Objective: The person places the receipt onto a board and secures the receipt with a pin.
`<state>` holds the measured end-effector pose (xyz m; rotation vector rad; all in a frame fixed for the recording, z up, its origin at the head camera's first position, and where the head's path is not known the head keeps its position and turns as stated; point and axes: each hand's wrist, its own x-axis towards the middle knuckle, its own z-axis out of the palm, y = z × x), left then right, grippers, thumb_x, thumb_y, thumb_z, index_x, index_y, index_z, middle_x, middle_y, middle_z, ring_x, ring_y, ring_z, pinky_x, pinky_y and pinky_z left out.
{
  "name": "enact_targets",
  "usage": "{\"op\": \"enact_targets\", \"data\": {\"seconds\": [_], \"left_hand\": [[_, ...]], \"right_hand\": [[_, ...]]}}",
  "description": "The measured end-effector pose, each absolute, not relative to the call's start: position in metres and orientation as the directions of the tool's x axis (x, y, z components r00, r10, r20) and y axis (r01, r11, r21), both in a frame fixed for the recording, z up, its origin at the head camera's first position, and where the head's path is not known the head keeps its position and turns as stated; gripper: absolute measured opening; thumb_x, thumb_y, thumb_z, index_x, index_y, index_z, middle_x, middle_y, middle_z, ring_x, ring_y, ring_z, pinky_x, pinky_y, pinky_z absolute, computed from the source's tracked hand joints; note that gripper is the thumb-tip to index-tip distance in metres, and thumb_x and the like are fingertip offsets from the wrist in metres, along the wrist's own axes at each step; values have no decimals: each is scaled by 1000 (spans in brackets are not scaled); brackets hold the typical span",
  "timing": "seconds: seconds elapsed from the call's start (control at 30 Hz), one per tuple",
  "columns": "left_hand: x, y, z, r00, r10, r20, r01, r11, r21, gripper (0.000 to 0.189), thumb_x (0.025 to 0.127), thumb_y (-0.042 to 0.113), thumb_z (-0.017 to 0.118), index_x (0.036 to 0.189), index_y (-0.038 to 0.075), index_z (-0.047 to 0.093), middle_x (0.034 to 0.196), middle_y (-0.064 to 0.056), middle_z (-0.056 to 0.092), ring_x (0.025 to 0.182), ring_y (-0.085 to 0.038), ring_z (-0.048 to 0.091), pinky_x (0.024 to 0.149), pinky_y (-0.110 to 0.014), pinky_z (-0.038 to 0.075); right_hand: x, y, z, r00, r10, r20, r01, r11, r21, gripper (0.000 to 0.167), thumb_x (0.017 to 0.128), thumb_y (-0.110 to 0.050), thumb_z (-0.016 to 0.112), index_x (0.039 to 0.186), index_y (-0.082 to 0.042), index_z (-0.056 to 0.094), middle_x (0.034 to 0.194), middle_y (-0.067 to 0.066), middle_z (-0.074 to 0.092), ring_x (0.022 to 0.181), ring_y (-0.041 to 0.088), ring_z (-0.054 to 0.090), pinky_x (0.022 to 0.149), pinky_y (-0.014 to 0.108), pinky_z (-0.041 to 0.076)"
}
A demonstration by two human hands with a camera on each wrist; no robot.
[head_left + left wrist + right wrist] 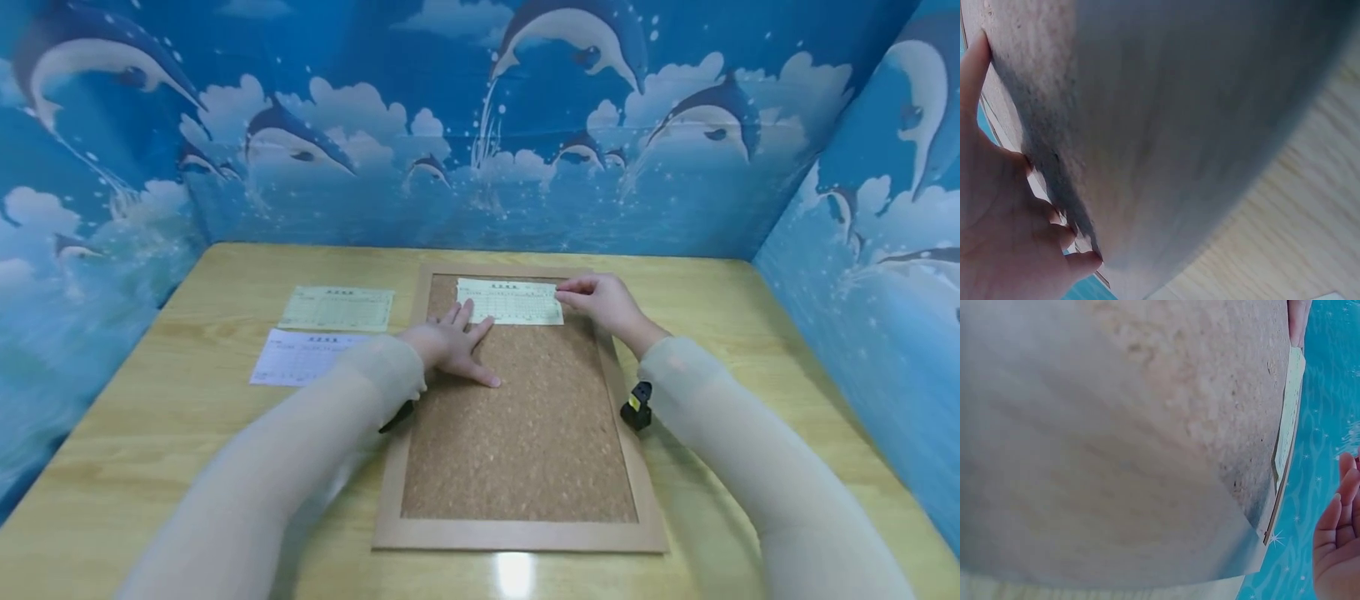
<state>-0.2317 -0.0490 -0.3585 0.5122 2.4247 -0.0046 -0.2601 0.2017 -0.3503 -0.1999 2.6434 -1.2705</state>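
Far left on table: white slip, its right part behind the sleeve; green slip just beyond it. Left hand spread over the board's left side, fingertips touching the pinboard slip's lower left. Pinboard slip lies across top of cork board. Right hand at that slip's right edge, thumb and fingertips together; cannot tell what they pinch, if anything.

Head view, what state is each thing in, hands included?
Corkboard: flat on the table
Board's green slip: on corkboard, far end
Other green slip: lying on table
White slip: on table, partly hidden
Left hand: spread on corkboard
Right hand: at board slip's right edge, grip unclear
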Motion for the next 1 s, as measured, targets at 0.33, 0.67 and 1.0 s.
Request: {"op": "enact_targets", "data": {"seconds": [0.33, 0.67, 1.0], "left_hand": [[-239, -49, -368, -716, 345, -606, 363, 927, 99, 113, 67, 85, 44, 147, 32, -15, 150, -9, -29, 137, -27, -22, 110, -51, 2], [-239, -48, -369, -713, 336, -616, 364, 928, 86, 112, 68, 84, 45, 145, 32, -18, 148, -9, -31, 136, -28, -23, 111, -51, 3], [-240, -48, -370, -714, 331, -617, 364, 928, 77, 111, 69, 83, 45, 145, 33, -18, 148, -9, -32, 136, -29, -23, 111, -51, 4]], "right_hand": [[-263, 199, -348, -972, -204, -112, -44, 635, -772, 35, 92, -29, 61, 116, -4, 64, 113, 13, 62, 99, 25, 57, 83, 41, 48], [-265, 196, -349, -975, -189, -117, -29, 631, -775, 34, 91, -29, 61, 115, -6, 65, 112, 11, 63, 99, 23, 57, 82, 40, 47], [-265, 189, -345, -967, -221, -127, -38, 617, -786, 34, 92, -29, 61, 116, -5, 64, 111, 11, 63, 98, 23, 57, 81, 40, 47]]}}
